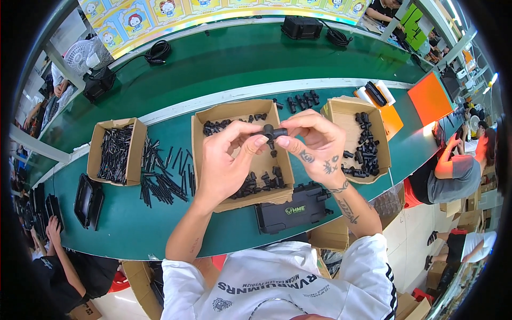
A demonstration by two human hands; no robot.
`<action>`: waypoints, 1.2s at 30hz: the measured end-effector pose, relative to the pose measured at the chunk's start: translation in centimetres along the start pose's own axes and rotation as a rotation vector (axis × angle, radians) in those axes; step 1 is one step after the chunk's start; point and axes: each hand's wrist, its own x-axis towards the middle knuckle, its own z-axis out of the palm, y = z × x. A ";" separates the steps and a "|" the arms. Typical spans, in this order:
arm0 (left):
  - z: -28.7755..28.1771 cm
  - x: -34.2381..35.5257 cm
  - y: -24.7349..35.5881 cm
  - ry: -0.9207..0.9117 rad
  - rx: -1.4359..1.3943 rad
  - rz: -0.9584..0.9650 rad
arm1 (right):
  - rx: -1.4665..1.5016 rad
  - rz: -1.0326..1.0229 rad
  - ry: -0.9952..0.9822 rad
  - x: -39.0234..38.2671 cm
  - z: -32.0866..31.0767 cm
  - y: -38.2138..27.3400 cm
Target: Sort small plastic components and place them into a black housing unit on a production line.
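Observation:
My left hand [226,160] and my right hand [314,141] meet above the middle cardboard box [205,154]. Between their fingertips they pinch one small black T-shaped plastic fitting [272,131]. Both hands grip it, the left from the left end, the right from the right end. Below them the box holds several loose black fittings [261,181] along its near edge and more in its far corner [216,127].
A left box [114,152] holds thin black rods, with more rods [160,173] loose beside it. A right box [362,141] holds black fittings. A black case [293,209] lies near me, a black tray [88,200] at left. Other people sit left and right.

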 end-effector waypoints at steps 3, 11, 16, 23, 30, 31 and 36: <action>0.6 -0.2 0.3 0.060 -0.023 0.029 | 0.010 0.000 -0.017 -0.2 0.2 -0.3; 1.7 -0.8 -0.6 0.282 -0.183 0.092 | 0.233 0.168 0.085 -1.4 1.3 -0.5; 1.7 -1.0 -0.8 0.262 -0.107 0.189 | 0.439 0.288 0.111 -1.4 0.5 0.0; 1.7 -0.6 -1.3 0.147 0.169 0.360 | 0.678 0.536 0.118 -1.8 0.6 -1.0; 0.9 0.0 -0.4 0.161 0.321 0.417 | 0.540 0.507 0.081 -2.1 0.5 -0.2; 0.7 0.1 -0.3 0.150 0.308 0.421 | 0.487 0.490 0.042 -2.0 0.3 -0.4; 0.2 0.1 -0.1 0.027 0.136 0.290 | 0.293 0.201 -0.131 -0.6 -1.4 -0.5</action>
